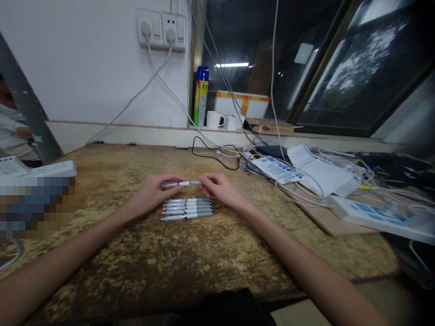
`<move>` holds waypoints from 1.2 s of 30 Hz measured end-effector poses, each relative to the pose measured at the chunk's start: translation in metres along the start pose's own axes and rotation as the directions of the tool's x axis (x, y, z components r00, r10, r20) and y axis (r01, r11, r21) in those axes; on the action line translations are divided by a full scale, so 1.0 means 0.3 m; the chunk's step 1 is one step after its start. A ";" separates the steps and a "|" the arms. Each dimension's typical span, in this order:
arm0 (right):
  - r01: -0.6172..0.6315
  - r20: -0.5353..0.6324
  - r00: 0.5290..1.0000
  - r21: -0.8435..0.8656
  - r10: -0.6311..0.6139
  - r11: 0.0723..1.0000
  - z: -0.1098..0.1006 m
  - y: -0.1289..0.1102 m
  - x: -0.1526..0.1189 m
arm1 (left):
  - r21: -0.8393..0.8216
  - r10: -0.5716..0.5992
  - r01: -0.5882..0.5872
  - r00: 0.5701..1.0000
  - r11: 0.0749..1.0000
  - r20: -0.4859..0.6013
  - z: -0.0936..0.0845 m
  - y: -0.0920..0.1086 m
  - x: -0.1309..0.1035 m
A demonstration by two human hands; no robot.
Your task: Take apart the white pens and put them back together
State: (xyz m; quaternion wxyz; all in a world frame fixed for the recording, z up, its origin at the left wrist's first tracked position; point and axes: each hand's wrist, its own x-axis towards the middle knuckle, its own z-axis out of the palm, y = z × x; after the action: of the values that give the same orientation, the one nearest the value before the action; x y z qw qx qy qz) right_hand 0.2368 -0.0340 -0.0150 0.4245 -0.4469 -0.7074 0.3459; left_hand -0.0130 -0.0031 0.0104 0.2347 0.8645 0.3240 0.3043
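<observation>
Between my two hands lies a white and grey pen (186,183), held level just beyond a row of similar pens. My left hand (161,188) has its fingers closed on the pen's left end. The grey right end is pinched by my right hand (217,188), thumb against fingers. Nearer to me, several white and grey pens (188,210) lie side by side on the worn wooden table (163,262), their grey ends to the right. The closest pen sits slightly apart from the others.
Tangled cables, papers (319,174) and a white power strip (374,217) crowd the right side, partly on a brown board (326,222). A spray can (201,97) and a white mug (215,119) stand on the sill. A black cable (217,158) loops at the back.
</observation>
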 end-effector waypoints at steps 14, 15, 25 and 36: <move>0.036 0.015 0.999 -0.048 -0.035 0.998 0.000 -0.018 -0.003 | 0.003 -0.007 0.007 1.000 1.000 -0.002 -0.008 0.002 -0.005; 0.029 0.020 0.999 -0.026 -0.029 0.999 0.000 -0.021 -0.003 | 0.014 -0.001 0.001 1.000 1.000 -0.010 -0.011 0.002 -0.007; -0.064 0.036 0.998 0.180 0.058 0.982 -0.007 -0.041 0.006 | -0.130 -0.122 0.109 0.988 0.986 -0.092 -0.048 0.059 0.010; 0.035 0.215 0.975 0.117 -0.060 0.992 0.050 -0.057 -0.013 | -0.631 -0.302 0.145 0.942 0.762 -0.148 -0.033 0.002 0.040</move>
State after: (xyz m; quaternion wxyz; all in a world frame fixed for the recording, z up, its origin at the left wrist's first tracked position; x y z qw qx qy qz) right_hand 0.2184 -0.0454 -0.0073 0.3771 -0.3646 -0.7395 0.4220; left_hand -0.0123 0.0069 0.0222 0.4951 0.6531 0.3353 0.4647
